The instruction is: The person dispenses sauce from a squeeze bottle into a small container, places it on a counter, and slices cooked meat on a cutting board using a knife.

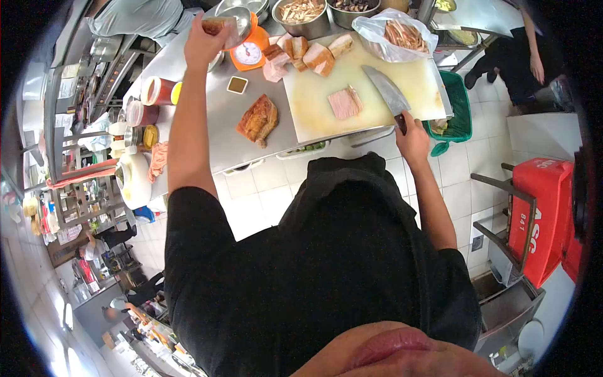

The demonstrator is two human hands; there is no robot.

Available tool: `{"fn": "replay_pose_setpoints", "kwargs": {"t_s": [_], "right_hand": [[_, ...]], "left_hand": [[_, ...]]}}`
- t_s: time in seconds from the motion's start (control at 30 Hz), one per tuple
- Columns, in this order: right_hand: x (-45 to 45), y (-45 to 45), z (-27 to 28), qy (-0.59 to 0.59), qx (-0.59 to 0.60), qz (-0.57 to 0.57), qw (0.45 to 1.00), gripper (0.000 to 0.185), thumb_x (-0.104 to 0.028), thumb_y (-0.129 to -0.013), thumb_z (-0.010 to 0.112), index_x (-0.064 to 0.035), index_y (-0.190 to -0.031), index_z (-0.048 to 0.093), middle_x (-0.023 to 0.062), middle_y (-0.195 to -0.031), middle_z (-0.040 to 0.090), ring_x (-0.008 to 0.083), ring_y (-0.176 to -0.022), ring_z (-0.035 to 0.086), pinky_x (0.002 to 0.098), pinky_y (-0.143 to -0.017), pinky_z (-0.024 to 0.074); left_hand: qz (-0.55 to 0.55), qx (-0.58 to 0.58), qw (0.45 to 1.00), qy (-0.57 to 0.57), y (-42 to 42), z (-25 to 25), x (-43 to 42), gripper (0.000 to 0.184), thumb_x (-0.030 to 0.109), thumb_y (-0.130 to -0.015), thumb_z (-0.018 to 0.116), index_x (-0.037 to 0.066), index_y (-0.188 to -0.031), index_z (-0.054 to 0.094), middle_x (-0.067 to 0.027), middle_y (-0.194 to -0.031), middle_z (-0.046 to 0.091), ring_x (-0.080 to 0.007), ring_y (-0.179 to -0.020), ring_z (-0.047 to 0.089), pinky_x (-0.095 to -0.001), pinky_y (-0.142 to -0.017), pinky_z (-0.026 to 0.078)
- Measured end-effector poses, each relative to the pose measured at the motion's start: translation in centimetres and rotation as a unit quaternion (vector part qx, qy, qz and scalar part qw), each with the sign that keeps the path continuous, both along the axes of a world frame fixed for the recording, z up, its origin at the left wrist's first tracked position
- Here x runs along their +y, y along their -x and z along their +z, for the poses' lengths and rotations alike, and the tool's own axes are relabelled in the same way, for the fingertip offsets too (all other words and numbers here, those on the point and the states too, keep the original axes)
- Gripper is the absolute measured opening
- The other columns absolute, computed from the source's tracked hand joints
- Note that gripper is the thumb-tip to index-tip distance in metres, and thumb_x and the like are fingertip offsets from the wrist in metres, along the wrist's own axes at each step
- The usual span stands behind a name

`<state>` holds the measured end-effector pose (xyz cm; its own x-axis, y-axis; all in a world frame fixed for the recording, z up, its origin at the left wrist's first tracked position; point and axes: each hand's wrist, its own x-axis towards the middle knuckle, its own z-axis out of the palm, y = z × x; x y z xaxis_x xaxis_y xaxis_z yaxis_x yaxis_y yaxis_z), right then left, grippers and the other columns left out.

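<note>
My left hand [205, 44] reaches to the far left of the table, its fingers closed round a brown piece of roast meat [217, 26] at the metal pan [239, 28] of an orange kitchen scale [249, 54]. My right hand [412, 137] grips the handle of a large knife [386, 89], whose blade rests over the right side of the white cutting board [308, 125]. A pale block of meat [345, 103] sits mid-board. Several cut chunks of roast pork [318, 58] line the board's far edge. Left of the board lies a browned roast slab [258, 119] on the steel table.
A small dish of brown sauce [237, 85] stands below the scale. Behind are metal bowls [303, 22] and a plastic bag of sliced meat [402, 36]. A green bin [461, 103] stands right of the board. Another person [534, 56] is at the far right.
</note>
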<state>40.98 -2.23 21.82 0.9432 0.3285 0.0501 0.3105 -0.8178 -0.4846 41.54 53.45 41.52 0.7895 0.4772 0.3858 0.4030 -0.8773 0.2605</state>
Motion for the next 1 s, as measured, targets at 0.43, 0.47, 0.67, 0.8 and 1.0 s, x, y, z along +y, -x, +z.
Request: {"fn": "replay_pose_setpoints", "kwargs": {"t_s": [0.43, 0.47, 0.67, 0.8, 1.0], "right_hand": [[3.2, 0.0, -0.5, 0.050, 0.013, 0.007, 0.999, 0.052, -0.019, -0.081, 0.076, -0.0101, -0.129, 0.061, 0.0184, -0.103, 0.067, 0.0395, -0.093, 0.068, 0.0506, -0.081, 0.0562], [3.4, 0.2, -0.2, 0.054, 0.021, 0.007, 0.998, 0.054, -0.019, -0.080, 0.076, -0.0104, -0.131, 0.060, 0.0184, -0.104, 0.067, 0.0398, -0.093, 0.068, 0.0509, -0.082, 0.0561], [3.8, 0.8, -0.2, 0.088, 0.063, -0.005, 0.994, 0.077, -0.028, -0.081, 0.079, -0.0141, -0.150, 0.047, 0.0222, -0.115, 0.065, 0.0423, -0.099, 0.068, 0.0518, -0.083, 0.0562], [4.0, 1.0, 0.4, 0.090, 0.086, -0.021, 0.992, 0.090, -0.030, -0.081, 0.080, -0.0160, -0.158, 0.035, 0.0238, -0.116, 0.065, 0.0436, -0.100, 0.068, 0.0529, -0.083, 0.0559], [3.8, 1.2, 1.0, 0.093, 0.101, -0.031, 0.990, 0.096, -0.030, -0.081, 0.081, -0.0154, -0.160, 0.029, 0.0252, -0.116, 0.067, 0.0446, -0.102, 0.068, 0.0537, -0.084, 0.0554]], "left_hand": [[0.002, 0.308, 0.951, 0.003, -9.3, -4.9, 6.3, 0.096, 0.077, -0.073, 0.065, 0.014, -0.143, 0.052, -0.0131, -0.126, 0.071, -0.0280, -0.121, 0.067, -0.0484, -0.102, 0.049], [0.010, 0.306, 0.952, 0.006, -9.1, -4.7, 5.7, 0.093, 0.076, -0.073, 0.066, 0.014, -0.142, 0.053, -0.0139, -0.128, 0.070, -0.0282, -0.122, 0.067, -0.0483, -0.102, 0.050], [0.020, 0.220, 0.975, 0.009, -9.1, -6.0, 6.0, 0.093, 0.068, -0.078, 0.064, 0.005, -0.145, 0.049, -0.0268, -0.122, 0.069, -0.0414, -0.110, 0.069, -0.0505, -0.097, 0.054], [0.012, 0.181, 0.983, 0.026, -8.9, -7.2, 6.6, 0.097, 0.070, -0.077, 0.066, 0.008, -0.149, 0.047, -0.0277, -0.125, 0.068, -0.0421, -0.114, 0.067, -0.0504, -0.098, 0.053], [0.008, 0.195, 0.980, 0.037, -8.5, -5.7, 5.9, 0.100, 0.070, -0.077, 0.067, 0.009, -0.152, 0.043, -0.0275, -0.127, 0.067, -0.0420, -0.115, 0.067, -0.0500, -0.098, 0.053]]}}
